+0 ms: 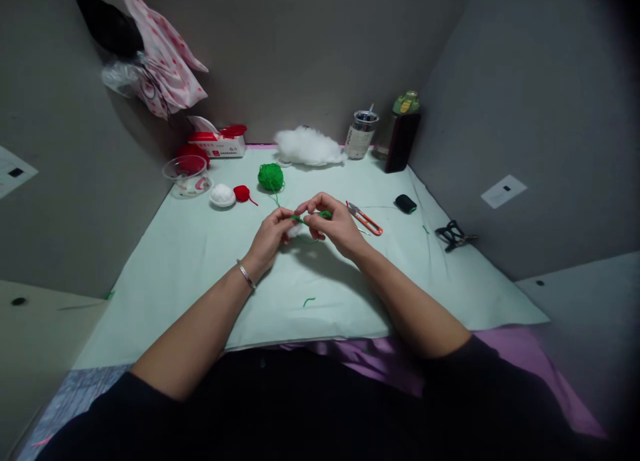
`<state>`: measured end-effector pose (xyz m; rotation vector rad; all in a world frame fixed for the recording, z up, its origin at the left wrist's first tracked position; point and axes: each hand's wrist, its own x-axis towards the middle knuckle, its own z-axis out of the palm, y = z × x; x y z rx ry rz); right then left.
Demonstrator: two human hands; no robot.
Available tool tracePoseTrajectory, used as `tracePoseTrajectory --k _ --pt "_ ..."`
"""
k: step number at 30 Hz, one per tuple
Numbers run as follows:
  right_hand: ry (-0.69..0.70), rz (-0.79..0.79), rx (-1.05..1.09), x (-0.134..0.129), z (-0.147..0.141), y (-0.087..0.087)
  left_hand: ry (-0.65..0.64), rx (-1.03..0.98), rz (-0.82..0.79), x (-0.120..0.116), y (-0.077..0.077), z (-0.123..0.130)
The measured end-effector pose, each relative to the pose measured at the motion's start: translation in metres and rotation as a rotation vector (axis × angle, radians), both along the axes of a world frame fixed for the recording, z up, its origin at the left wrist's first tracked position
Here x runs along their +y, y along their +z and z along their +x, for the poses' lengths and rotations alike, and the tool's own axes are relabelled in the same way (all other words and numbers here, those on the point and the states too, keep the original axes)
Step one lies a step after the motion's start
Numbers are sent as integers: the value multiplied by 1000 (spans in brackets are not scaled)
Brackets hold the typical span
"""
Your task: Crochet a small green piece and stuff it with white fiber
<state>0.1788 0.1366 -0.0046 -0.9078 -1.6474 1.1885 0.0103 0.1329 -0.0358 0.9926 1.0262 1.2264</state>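
Observation:
Over the middle of the table, my left hand (277, 231) pinches a small green and white piece (295, 230), largely covered by the fingers. My right hand (333, 222) touches it from the other side, its fingers closed round a green handle or yarn (325, 215) that I cannot tell apart. Behind my hands sits a green yarn ball (271, 177), its strand running down to my left fingers. Orange-handled thread snips (366, 219) lie just right of my right hand. A white yarn ball (222, 195) and a small red one (241, 193) rest to the left.
White stuffing (309, 146), a tissue box (225, 144), a plastic tub (189, 181), a pen cup (359, 135), a bottle with a dark phone (403, 143) stand at the back. A black clip (453, 235) and dark pouch (405, 203) lie right. A green scrap (309, 301) lies in front.

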Motion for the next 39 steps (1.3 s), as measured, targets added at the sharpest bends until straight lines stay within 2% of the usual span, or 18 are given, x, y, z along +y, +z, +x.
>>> tracePoseTrajectory --k 3,6,13,22,25,28,33,39 --pt "-98 168 -264 3 1 -5 21 -27 -3 -1 3 0" --pt "-82 214 -405 5 1 -9 16 -48 -10 -2 6 0" --pt "-51 138 -401 9 -1 -18 -12 -79 -23 -3 4 0" --pt "-110 43 -333 14 -4 -26 -93 -99 -10 -3 2 1" --pt "-138 27 -328 15 -2 -26 -134 -95 1 -4 4 0" --pt "-111 25 -334 16 2 -20 -153 -72 4 -3 6 -3" --pt "-33 43 -365 8 1 -8 -78 0 32 2 0 -4" --pt "-103 59 -456 -4 -15 -12 68 83 73 7 -10 1"
